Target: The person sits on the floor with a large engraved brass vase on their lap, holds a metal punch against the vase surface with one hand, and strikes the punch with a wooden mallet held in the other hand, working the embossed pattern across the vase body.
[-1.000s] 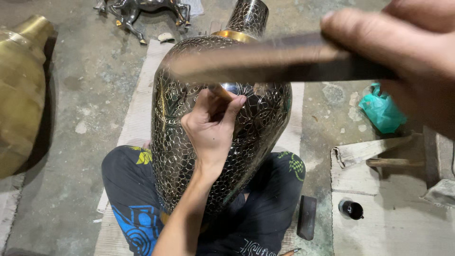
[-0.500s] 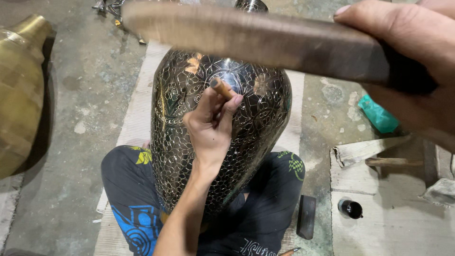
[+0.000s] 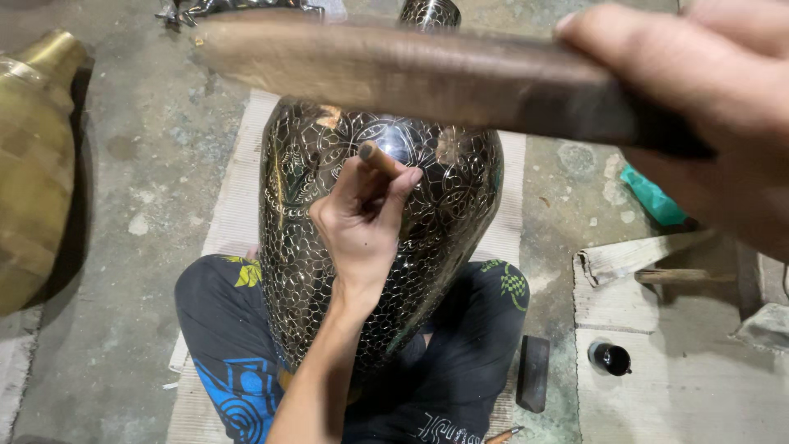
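Resting across the person's lap and folded legs, the large dark metal vase with fine engraved scale and flower patterns (image 3: 378, 247) lies on its side, its narrow neck pointing away toward the top of the view. The left hand (image 3: 362, 226) sits on the vase's upper shoulder, fingers closed around a slim metal chisel (image 3: 380, 158) whose tip meets the engraved surface. The right hand (image 3: 699, 107), close to the camera and blurred, is clenched around the dark end of a long brown wooden mallet (image 3: 411, 70), held crosswise above the vase and apart from it.

By its look, the vase is heavy, rigid and smooth enough to roll or slip, so it seems best steadied by its broad belly against the legs, not by the thin neck. The chisel is small, stiff and likely slick, and wants a firm pinch near its middle.

A plain brass-coloured vase (image 3: 33, 164) lies to the left on the concrete floor (image 3: 140, 164). A small dark bottle (image 3: 610, 358) stands at the right.
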`<action>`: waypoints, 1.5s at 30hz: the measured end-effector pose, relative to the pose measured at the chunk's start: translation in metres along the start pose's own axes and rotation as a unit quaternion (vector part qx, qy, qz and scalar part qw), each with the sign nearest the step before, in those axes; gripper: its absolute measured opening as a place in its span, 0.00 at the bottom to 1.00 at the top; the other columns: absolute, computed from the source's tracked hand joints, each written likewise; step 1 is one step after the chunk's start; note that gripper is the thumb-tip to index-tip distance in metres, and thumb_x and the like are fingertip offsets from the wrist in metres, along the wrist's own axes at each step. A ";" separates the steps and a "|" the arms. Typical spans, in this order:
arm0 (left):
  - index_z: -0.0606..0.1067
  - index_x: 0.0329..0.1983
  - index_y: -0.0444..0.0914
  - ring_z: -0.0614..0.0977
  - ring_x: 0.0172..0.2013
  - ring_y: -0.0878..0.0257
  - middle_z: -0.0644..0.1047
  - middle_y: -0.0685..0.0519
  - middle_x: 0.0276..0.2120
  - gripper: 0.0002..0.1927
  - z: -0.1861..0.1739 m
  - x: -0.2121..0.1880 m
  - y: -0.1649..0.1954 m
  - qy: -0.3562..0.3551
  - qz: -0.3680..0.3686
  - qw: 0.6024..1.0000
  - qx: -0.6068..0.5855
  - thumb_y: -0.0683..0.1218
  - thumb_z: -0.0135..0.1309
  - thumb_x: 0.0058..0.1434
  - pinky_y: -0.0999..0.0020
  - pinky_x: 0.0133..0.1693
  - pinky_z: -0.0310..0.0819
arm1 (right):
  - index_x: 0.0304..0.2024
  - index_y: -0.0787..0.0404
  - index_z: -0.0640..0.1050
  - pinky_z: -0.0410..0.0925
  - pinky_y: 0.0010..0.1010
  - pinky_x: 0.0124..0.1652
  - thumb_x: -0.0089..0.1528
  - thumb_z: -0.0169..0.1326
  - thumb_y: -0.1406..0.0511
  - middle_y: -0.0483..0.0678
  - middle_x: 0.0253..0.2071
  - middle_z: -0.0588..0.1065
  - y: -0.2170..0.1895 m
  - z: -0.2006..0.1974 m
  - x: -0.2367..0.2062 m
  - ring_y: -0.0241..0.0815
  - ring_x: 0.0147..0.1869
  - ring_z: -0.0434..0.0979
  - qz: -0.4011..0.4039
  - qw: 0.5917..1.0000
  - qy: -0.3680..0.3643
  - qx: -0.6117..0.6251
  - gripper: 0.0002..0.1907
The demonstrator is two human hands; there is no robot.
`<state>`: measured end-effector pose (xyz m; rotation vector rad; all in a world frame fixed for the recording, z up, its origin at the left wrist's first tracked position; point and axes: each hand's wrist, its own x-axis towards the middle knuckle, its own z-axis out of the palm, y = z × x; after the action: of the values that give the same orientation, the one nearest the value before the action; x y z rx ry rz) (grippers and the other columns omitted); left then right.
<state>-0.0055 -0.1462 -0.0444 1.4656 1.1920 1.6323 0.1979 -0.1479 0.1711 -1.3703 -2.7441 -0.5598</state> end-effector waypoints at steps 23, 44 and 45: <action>0.78 0.42 0.35 0.74 0.21 0.72 0.81 0.55 0.24 0.05 -0.004 0.001 -0.006 -0.019 0.013 0.999 0.028 0.41 0.63 0.67 0.76 0.26 0.64 | 0.60 0.62 0.78 0.69 0.31 0.27 0.50 0.68 0.68 0.54 0.30 0.76 0.009 0.014 -0.030 0.43 0.28 0.76 0.010 0.997 0.013 0.074 0.33; 0.79 0.43 0.34 0.80 0.29 0.73 0.83 0.53 0.31 0.05 -0.004 -0.005 0.003 -0.007 -0.015 1.000 -0.023 0.36 0.64 0.65 0.77 0.30 0.74 | 0.64 0.55 0.79 0.66 0.32 0.29 0.60 0.63 0.65 0.51 0.34 0.75 0.010 0.018 -0.031 0.41 0.28 0.73 -0.030 0.999 0.022 0.008 0.28; 0.79 0.41 0.34 0.78 0.27 0.73 0.82 0.53 0.28 0.05 -0.004 -0.006 0.002 -0.005 -0.038 0.999 -0.025 0.36 0.64 0.66 0.77 0.27 0.72 | 0.65 0.54 0.78 0.66 0.32 0.29 0.60 0.62 0.65 0.50 0.34 0.75 0.011 0.019 -0.032 0.41 0.29 0.74 -0.024 1.000 0.010 0.002 0.28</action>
<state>-0.0079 -0.1531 -0.0446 1.3797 1.1784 1.5895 0.2283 -0.1604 0.1513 -1.2945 -2.7666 -0.5662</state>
